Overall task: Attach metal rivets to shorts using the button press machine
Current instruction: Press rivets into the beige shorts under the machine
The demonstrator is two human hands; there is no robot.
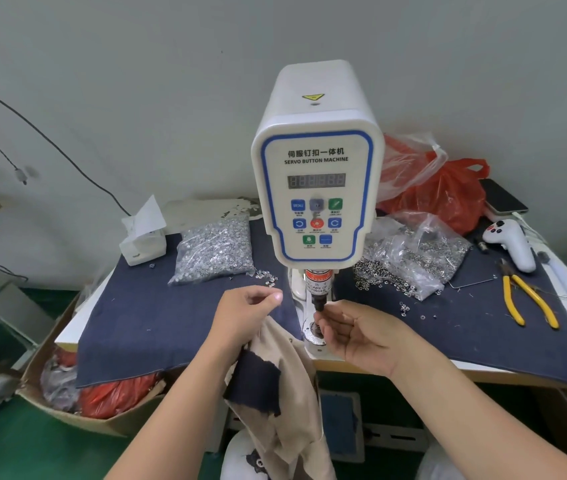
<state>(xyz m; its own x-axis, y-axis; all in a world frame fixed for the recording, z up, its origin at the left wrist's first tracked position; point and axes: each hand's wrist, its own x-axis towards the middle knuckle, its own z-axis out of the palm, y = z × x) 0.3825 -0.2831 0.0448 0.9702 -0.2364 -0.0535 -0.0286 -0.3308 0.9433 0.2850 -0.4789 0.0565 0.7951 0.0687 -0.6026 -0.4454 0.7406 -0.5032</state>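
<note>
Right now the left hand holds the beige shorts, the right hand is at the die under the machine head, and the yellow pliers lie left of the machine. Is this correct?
Not fully. The head view shows the yellow pliers right of the machine. The left hand does hold the beige shorts, and the right hand is at the die.

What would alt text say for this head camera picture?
A person's right hand pinches at the die under a white servo button machine, while the left hand grips beige shorts. Bags of rivets lie on the blue-covered table.
</note>
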